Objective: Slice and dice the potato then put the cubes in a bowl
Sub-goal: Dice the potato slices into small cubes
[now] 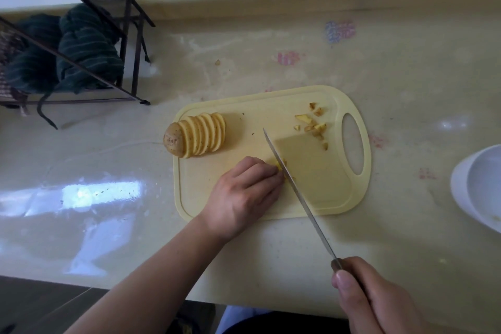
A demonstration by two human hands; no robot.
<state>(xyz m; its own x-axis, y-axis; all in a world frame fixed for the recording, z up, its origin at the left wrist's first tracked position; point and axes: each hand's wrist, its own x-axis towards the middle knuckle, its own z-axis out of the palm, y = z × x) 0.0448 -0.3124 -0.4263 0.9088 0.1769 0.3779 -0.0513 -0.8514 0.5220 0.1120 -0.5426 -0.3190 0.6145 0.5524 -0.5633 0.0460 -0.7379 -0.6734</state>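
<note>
Pale yellow plastic fills the middle of my view: a rounded cutting board point(311, 184) with an oval handle hole at its right end, lying flat on a glossy beige countertop point(393, 84) that carries faint pink and blue smudges and bright window glare at the left. My left hand point(244, 195) reaches in from the lower left, palm down, fingers curled and pressed onto a small stack of yellow potato pieces point(282, 168) near the board's front centre; most of that stack is hidden under my knuckles. My right hand point(371, 298) sits at the lower right, off the board, clenched around the dark wooden handle of a long steel knife point(295, 190), thumb on top. The blade runs diagonally up and left, its edge touching the pieces right beside my left fingertips. At the board's left end rests the remaining potato, cut into thin upright rounds point(198, 135) leaning together, with a brown-skinned end cap. Small diced cubes and skin scraps point(311, 125) lie scattered near the handle hole. A white round bowl point(471, 192) stands well to the right, partly cropped. At the far left, a dark metal rack point(130, 43) holds a green striped cloth point(86, 46).
</note>
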